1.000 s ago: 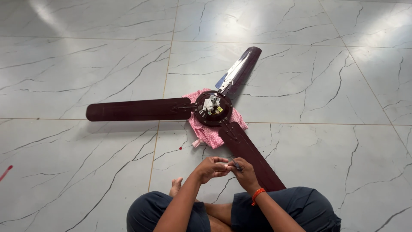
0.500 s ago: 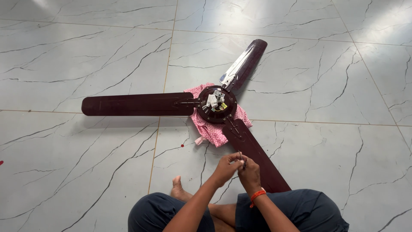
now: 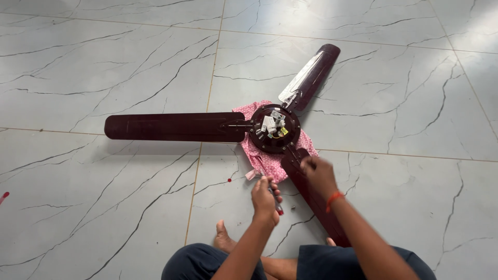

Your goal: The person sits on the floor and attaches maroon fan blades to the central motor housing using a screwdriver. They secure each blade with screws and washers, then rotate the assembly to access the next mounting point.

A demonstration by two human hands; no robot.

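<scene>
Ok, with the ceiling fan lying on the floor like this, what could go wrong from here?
1. A tiny loose part, possibly a screw, lies on the glossy grey marble-patterned floor tiles; it could roll off or get lost.
2. The left hand holds a red-tipped tool, apparently a screwdriver, close to the bare foot; a slip might jab it.
3. The right hand presses on the dark maroon fan blade, which could bend.

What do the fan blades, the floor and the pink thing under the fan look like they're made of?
Fan blades: probably painted metal, dark maroon and glossy; the far one mirrors the light.
Floor: polished tiles, marble-look with dark veins, grout lines and soft glare.
Pink thing: cloth, likely cotton, matte, patterned and rumpled at the edges.
</scene>
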